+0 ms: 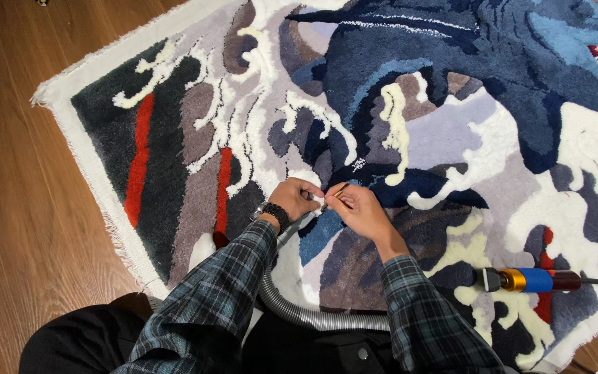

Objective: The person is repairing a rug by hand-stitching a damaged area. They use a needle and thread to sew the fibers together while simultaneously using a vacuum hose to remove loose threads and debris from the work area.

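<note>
Thin tool: a small dark stick-like tool (341,189) sits in the right hand (358,210). Its tip pokes up and to the right, out past the fingers. It is too small to tell what kind of tool it is.
Right hand fingers: pinched together on the thin tool.
White bit: a small white tuft (318,201) shows between the two hands, just above the rug.
Left hand: the left hand (295,196) is curled, with its fingers closed on the white bit. It touches the right hand. It wears a dark watch (274,212) on the wrist.
Rug: a big fluffy rug (451,131) lies flat under both hands. It has blue, grey, white, red and dark patches.
Hose: a grey bendy hose (299,313) runs under the left arm and curves along the near side.
Other tool: a tool with a blue and gold handle (531,280) lies on the rug, near and to the right, well apart from the hands. A dark cord runs off it to the right.
Floor: brown wood floor (15,208) is on the left.
Sleeves: both arms have checked sleeves (423,312).
</note>
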